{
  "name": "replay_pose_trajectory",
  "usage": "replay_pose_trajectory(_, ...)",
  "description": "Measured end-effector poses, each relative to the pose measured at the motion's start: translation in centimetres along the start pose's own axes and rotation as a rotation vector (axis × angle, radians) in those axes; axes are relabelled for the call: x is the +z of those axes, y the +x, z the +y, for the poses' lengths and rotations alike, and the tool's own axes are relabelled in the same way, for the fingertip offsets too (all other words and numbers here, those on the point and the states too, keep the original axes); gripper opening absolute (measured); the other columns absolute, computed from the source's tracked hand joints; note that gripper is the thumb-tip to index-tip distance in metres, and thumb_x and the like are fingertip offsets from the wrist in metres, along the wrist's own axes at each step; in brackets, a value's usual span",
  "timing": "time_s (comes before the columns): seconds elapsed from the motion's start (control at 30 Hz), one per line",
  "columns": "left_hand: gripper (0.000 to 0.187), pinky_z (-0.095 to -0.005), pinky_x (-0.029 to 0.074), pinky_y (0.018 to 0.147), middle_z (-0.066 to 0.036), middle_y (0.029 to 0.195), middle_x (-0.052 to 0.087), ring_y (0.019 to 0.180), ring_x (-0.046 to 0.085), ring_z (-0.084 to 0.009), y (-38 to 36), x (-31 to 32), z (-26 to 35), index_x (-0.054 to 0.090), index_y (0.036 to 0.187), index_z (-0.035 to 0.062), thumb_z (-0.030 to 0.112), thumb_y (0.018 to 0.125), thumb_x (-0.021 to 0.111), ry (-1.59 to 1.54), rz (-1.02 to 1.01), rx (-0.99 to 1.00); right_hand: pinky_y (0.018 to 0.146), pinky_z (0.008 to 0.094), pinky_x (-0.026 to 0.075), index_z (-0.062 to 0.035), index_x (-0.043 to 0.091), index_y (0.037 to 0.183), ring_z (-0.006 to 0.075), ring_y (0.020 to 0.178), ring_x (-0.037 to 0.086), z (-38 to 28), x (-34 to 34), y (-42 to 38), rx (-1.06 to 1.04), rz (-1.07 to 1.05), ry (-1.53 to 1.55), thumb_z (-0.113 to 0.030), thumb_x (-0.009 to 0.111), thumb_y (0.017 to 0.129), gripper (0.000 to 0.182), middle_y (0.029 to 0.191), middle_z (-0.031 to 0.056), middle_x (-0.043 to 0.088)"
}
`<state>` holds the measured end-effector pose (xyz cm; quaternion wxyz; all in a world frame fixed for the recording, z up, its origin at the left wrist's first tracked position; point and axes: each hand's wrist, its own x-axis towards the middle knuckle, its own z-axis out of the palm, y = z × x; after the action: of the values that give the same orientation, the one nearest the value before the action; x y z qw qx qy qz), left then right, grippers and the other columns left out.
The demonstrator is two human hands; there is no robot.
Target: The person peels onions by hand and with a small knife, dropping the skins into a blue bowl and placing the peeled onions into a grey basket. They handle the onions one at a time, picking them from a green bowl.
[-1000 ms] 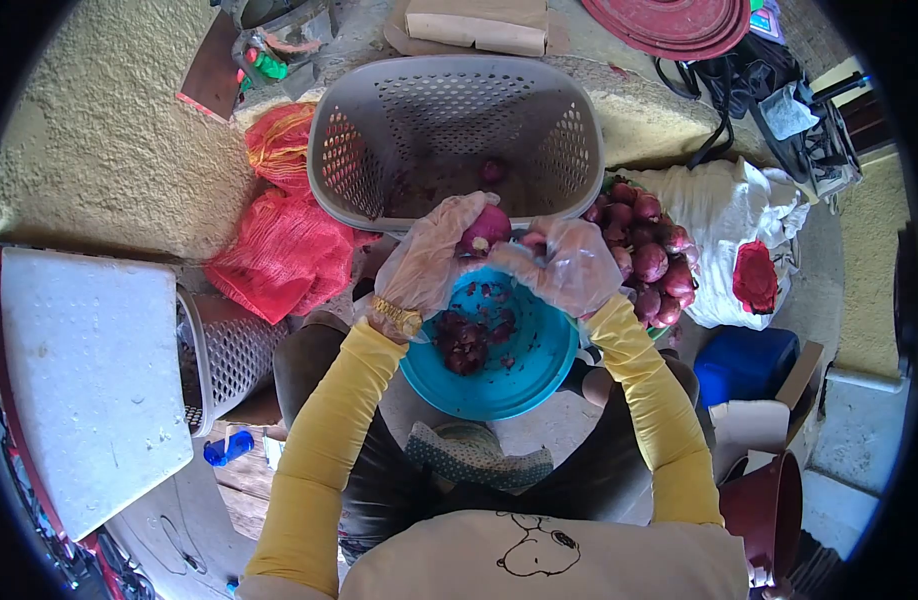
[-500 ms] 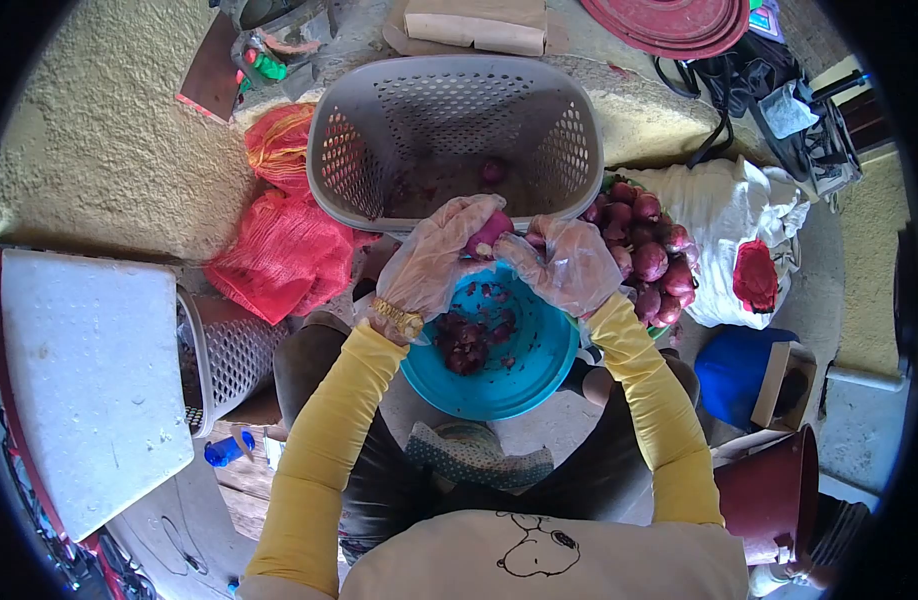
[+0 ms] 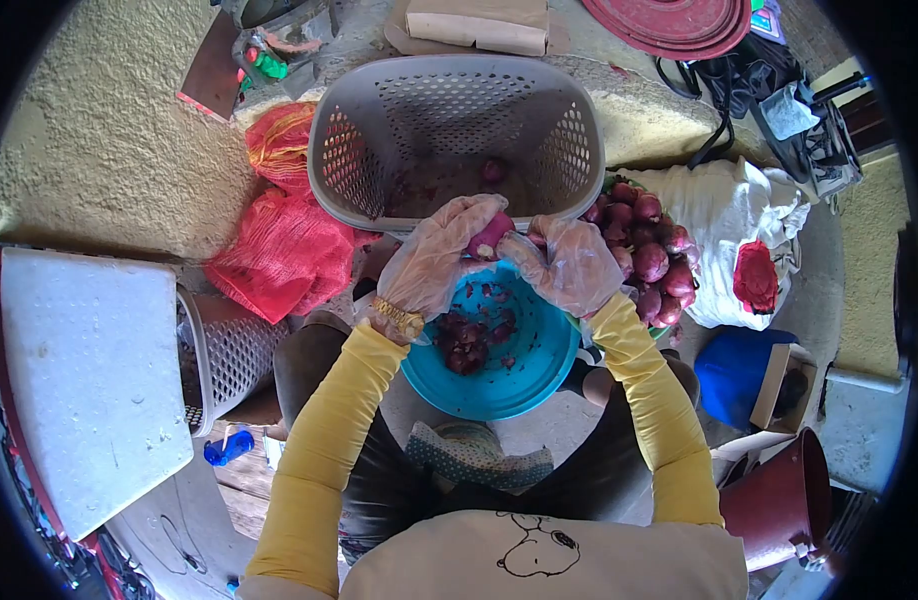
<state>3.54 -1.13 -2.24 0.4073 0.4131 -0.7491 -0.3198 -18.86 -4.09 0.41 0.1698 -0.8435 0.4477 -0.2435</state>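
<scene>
Left hand: the left hand (image 3: 424, 265), in a clear glove, is closed around a red onion (image 3: 487, 238), fingers narrow on its side.
Right hand: the right hand (image 3: 576, 265), likewise gloved, has fingers curled inward, their tips beside the onion's pale end; whether they pinch skin cannot be told.
Onion: located between the two hands, nearer the left palm, above the far edge of the basin.
Handwork: judged as fingertip work at the onion's end, left hand supporting.
Handling need: further work there calls for a steady left hold and a precise right pinch, with light pressure.
Basin: the blue basin (image 3: 551, 365) lies below both hands, bearing dark red skins (image 3: 464, 345) and scraps.
Basket: the grey perforated basket (image 3: 449, 100) stands just beyond the hands, one onion (image 3: 494, 170) inside.
Onion pile: heaped onions (image 3: 651, 262) lie right of the right hand, beside a white sack (image 3: 714, 200).
Net bag: red mesh (image 3: 289, 250) rests left of the left hand.
Floor: grey concrete (image 3: 576, 430), nearer the body than the hands.
Wall: rough yellow wall (image 3: 109, 150), far left of the left hand.
</scene>
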Motion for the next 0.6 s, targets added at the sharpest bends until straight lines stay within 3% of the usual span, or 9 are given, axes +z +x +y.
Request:
replay_pose_trajectory(0.07,0.070,-0.0351,0.056,0.099,-0.012,0.136,0.060,0.117,0.063,-0.0252,-0.09,-0.11,-0.10,0.053,0.147,0.0114,-0.009,0.083,0.073,-0.217,-0.038,-0.163,0.063,0.0504,0.053,0.0000,0.068,0.083,0.0434,0.067,0.068,0.25,0.09,-0.06,0.004,-0.031,0.035,-0.063,0.064,0.095,0.064,0.067,0.0224,0.065)
replay_pose_trajectory(0.17,0.067,-0.0355,0.056,0.099,-0.012,0.136,0.059,0.116,0.063,-0.0262,-0.09,-0.28,-0.04,0.052,0.147,0.0103,-0.010,0.086,0.071,-0.196,-0.063,-0.185,0.063,0.0507,0.052,-0.0005,0.068,0.081,0.0433,0.068,0.067,-0.14,-0.33,0.01,-0.002,-0.067,0.078,-0.060,0.062,0.097,0.062,0.067,0.0216,0.065)
replay_pose_trajectory(0.27,0.067,-0.0356,0.056,0.098,-0.012,0.135,0.060,0.116,0.064,-0.0271,-0.14,-0.09,-0.18,0.052,0.146,0.0093,-0.009,0.085,0.073,-0.018,-0.011,-0.025,0.062,0.0501,0.051,-0.0020,0.069,0.079,0.0427,0.065,0.065,-0.41,-0.52,-0.16,-0.018,-0.079,0.087,-0.057,0.062,0.098,0.058,0.065,0.0206,0.063)
replay_pose_trajectory(0.33,0.068,-0.0353,0.056,0.098,-0.013,0.134,0.060,0.116,0.064,-0.0276,0.10,-0.45,0.39,0.052,0.145,0.0092,-0.010,0.083,0.073,0.033,-0.015,-0.019,0.062,0.0496,0.051,-0.0030,0.070,0.079,0.0424,0.063,0.064,-0.45,-0.49,-0.19,-0.024,-0.086,0.089,-0.056,0.063,0.099,0.057,0.063,0.0200,0.062)
replay_pose_trajectory(0.4,0.070,-0.0349,0.056,0.098,-0.013,0.133,0.060,0.116,0.064,-0.0281,0.14,-0.57,0.38,0.052,0.144,0.0092,-0.011,0.082,0.074,0.083,-0.019,-0.013,0.057,0.0473,0.048,-0.0027,0.075,0.085,0.0421,0.063,0.063,-0.52,-0.43,-0.10,-0.012,-0.130,0.231,-0.046,0.073,0.094,0.045,0.069,0.0200,0.066)
replay_pose_trajectory(0.47,0.057,-0.0359,0.056,0.097,-0.011,0.133,0.061,0.115,0.064,-0.0266,0.01,-0.50,-0.19,0.053,0.144,0.0091,0.004,0.091,0.075,0.115,-0.008,-0.005,0.057,0.0473,0.048,-0.0040,0.074,0.082,0.0421,0.063,0.063,-0.01,-0.01,-0.20,-0.038,-0.195,0.138,-0.046,0.073,0.094,0.044,0.067,0.0194,0.065)
replay_pose_trajectory(0.5,0.057,-0.0359,0.056,0.097,-0.011,0.133,0.061,0.115,0.064,-0.0266,0.00,-0.46,-0.10,0.053,0.144,0.0091,0.004,0.091,0.075,0.115,-0.009,-0.004,0.057,0.0473,0.049,-0.0053,0.074,0.078,0.0421,0.063,0.063,0.09,0.07,-0.20,-0.063,-0.260,0.045,-0.046,0.073,0.095,0.044,0.066,0.0188,0.065)
replay_pose_trajectory(0.57,0.047,-0.0355,0.057,0.095,-0.008,0.134,0.061,0.114,0.064,-0.0240,0.00,-0.29,0.19,0.055,0.143,0.0087,0.027,0.102,0.068,-0.575,0.033,-0.419,0.057,0.0474,0.049,-0.0061,0.073,0.078,0.0418,0.063,0.063,-0.36,0.16,-0.33,-0.062,-0.295,0.055,-0.048,0.072,0.095,0.045,0.065,0.0185,0.064)
replay_pose_trajectory(0.6,0.047,-0.0355,0.057,0.095,-0.008,0.134,0.061,0.114,0.064,-0.0240,0.01,-0.17,0.12,0.055,0.143,0.0087,0.027,0.102,0.068,-0.575,0.033,-0.419,0.057,0.0476,0.049,-0.0069,0.073,0.077,0.0414,0.062,0.063,-0.64,0.21,-0.41,-0.063,-0.331,0.066,-0.050,0.071,0.094,0.046,0.064,0.0181,0.063)
